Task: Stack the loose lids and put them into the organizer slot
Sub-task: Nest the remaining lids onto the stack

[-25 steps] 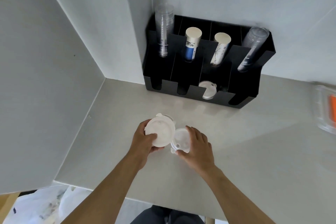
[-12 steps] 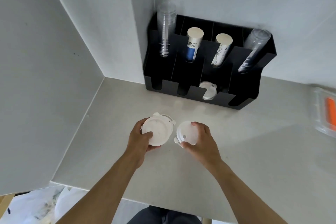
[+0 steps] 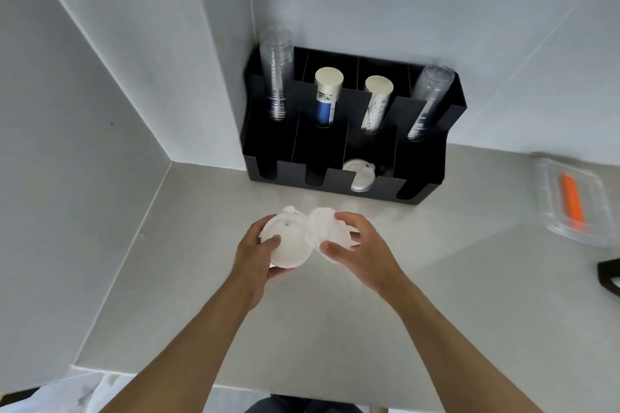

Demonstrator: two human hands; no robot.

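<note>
My left hand [image 3: 256, 255] grips a stack of white round lids [image 3: 291, 238], held face up above the counter. My right hand [image 3: 359, 245] holds another white lid [image 3: 330, 228], tilted on edge, its rim touching the right side of the stack. The black organizer [image 3: 426, 157] stands against the back wall. One of its front slots holds white lids [image 3: 359, 176]; the other front slots look dark and empty.
Clear cup stacks [image 3: 276, 77] and two paper cup stacks [image 3: 327, 97] fill the organizer's rear slots. A clear tray with an orange item [image 3: 573, 198] lies at the right. A black object [image 3: 610, 275] sits at the right edge. Walls close in on the left.
My right hand has lifted its lid off the counter and tilted it against the stack in my left hand. Both hands rose slightly toward the organizer.
</note>
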